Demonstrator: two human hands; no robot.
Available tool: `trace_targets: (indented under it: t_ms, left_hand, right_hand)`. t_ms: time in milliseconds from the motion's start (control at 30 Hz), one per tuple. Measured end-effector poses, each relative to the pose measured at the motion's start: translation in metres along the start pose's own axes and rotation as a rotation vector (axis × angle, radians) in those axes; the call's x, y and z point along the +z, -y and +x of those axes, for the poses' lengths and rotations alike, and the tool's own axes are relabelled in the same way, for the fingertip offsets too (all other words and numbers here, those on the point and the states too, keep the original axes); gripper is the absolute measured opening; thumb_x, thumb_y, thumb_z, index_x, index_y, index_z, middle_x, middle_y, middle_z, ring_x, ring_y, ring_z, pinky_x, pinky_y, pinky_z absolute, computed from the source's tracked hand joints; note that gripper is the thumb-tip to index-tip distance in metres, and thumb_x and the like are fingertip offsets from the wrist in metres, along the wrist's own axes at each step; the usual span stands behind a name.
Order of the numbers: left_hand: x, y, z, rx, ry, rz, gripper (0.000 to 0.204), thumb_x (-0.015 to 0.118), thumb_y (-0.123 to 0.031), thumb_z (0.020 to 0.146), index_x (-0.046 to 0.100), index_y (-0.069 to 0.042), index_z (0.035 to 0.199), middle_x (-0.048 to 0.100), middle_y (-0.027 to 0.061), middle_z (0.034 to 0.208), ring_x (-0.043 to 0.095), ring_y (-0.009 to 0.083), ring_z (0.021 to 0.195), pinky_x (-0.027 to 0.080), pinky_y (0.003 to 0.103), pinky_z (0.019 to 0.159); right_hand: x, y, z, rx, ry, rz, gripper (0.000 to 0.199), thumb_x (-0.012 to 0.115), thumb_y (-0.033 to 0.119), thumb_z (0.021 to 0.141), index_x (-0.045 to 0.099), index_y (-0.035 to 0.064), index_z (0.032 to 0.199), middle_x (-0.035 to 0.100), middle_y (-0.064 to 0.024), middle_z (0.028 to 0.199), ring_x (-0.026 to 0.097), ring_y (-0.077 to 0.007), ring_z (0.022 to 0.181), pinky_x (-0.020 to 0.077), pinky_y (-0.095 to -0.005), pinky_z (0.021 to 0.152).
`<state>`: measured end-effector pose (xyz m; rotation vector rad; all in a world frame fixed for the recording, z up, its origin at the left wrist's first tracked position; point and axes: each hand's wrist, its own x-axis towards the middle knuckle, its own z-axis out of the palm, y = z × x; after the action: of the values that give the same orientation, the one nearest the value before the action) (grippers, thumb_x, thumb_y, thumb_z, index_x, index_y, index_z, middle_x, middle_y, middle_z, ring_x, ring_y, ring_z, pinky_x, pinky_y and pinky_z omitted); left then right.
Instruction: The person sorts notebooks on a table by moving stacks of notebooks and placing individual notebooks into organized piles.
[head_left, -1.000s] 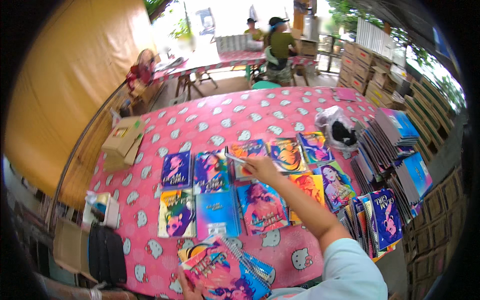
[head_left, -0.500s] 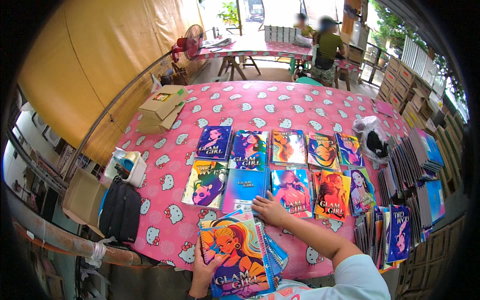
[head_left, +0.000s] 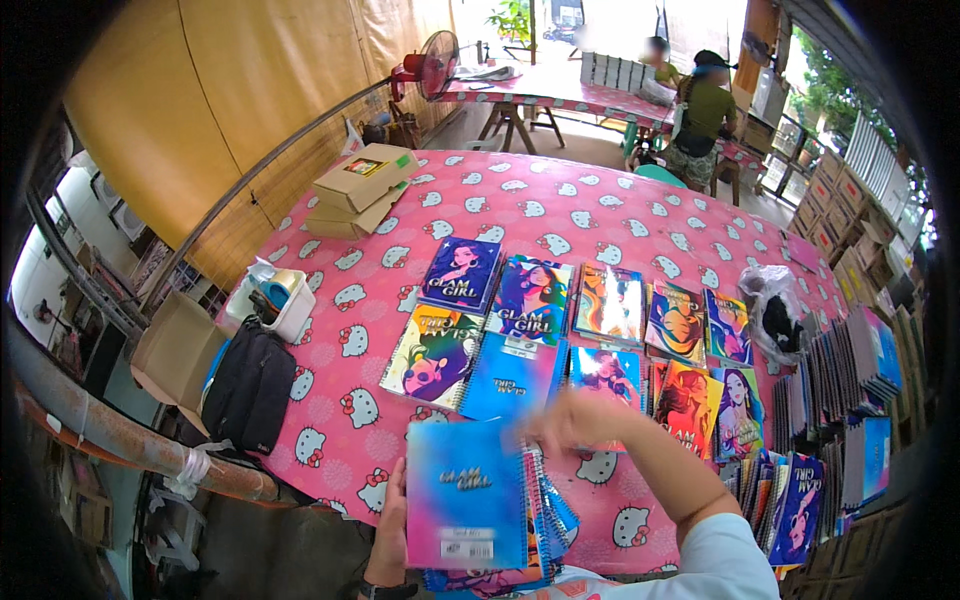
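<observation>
My left hand [head_left: 392,510] grips the left edge of a stack of spiral notebooks held low at the table's front edge. On top of that stack lies a notebook with a blue-to-pink cover [head_left: 466,498], its label toward me; colourful illustrated covers stick out beneath. My right hand [head_left: 560,425] is smeared by motion just above the top notebook's upper right corner, so its fingers cannot be read. Beyond it, two rows of notebook piles lie on the table, among them a blue one [head_left: 508,378], a yellow-and-purple one [head_left: 432,358] and a dark purple one [head_left: 461,275].
The table wears a pink cartoon-cat cloth [head_left: 560,200]. Stacked notebooks [head_left: 835,370] line its right side, near a plastic bag [head_left: 775,315]. At left are a black bag [head_left: 252,385], a white bin [head_left: 292,310] and cardboard boxes [head_left: 365,185]. Two people sit at a farther table.
My right hand has moved from the blue pile toward the held stack. A blue-to-pink notebook now covers the stack's illustrated top, and the pile's top notebook now lies the other way round.
</observation>
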<state>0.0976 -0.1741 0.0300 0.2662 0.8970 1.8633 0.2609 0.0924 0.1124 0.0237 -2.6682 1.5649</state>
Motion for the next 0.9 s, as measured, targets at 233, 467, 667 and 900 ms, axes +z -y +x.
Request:
trace_targets:
  t_ms: [233, 467, 667, 900]
  left_hand:
    - [0.008, 0.009, -0.009, 0.078, 0.073, 0.767, 0.093, 0.067, -0.012, 0.076, 0.003, -0.002, 0.142, 0.026, 0.0162, 0.139, 0.032, 0.023, 0.124, 0.027, 0.035, 0.102]
    - [-0.002, 0.01, -0.012, 0.116, -0.081, 0.5, 0.083, 0.055, -0.04, 0.086, 0.006, -0.002, 0.141, 0.024, 0.0172, 0.141, 0.028, 0.0243, 0.128, 0.023, 0.036, 0.105]
    - [-0.002, -0.01, 0.007, -0.003, -0.04, 0.061, 0.069, 0.047, -0.036, 0.092, 0.01, -0.006, 0.141, 0.033, 0.014, 0.135, 0.04, 0.0229, 0.119, 0.034, 0.036, 0.1]
    - [0.008, -0.01, -0.005, 0.031, -0.157, 0.482, 0.086, 0.066, 0.0, 0.076, 0.01, -0.005, 0.14, 0.042, 0.012, 0.123, 0.047, 0.0173, 0.108, 0.04, 0.031, 0.092]
  right_hand:
    - [-0.035, -0.253, 0.068, 0.283, -0.642, -1.284, 0.028, 0.056, 0.024, 0.079, 0.059, 0.0065, 0.1, 0.063, -0.0112, 0.101, 0.058, -0.0316, 0.099, 0.0342, -0.0511, 0.094]
    - [-0.063, -0.071, 0.046, -0.045, -0.665, -0.679, 0.014, 0.057, 0.013, 0.078, 0.066, 0.0084, 0.087, 0.062, -0.0123, 0.072, 0.062, -0.0278, 0.068, 0.049, -0.0376, 0.061]
    - [-0.039, 0.002, 0.073, 0.15, -0.128, -0.2, 0.033, 0.062, 0.028, 0.082, 0.064, 0.0031, 0.103, 0.066, -0.015, 0.089, 0.065, -0.0231, 0.087, 0.0499, -0.0321, 0.078]
    - [0.084, -0.176, 0.151, -0.038, -0.231, -1.108, 0.055, 0.057, 0.04, 0.081, 0.049, 0.0058, 0.123, 0.057, -0.0128, 0.116, 0.047, -0.029, 0.116, 0.0343, -0.0519, 0.094]
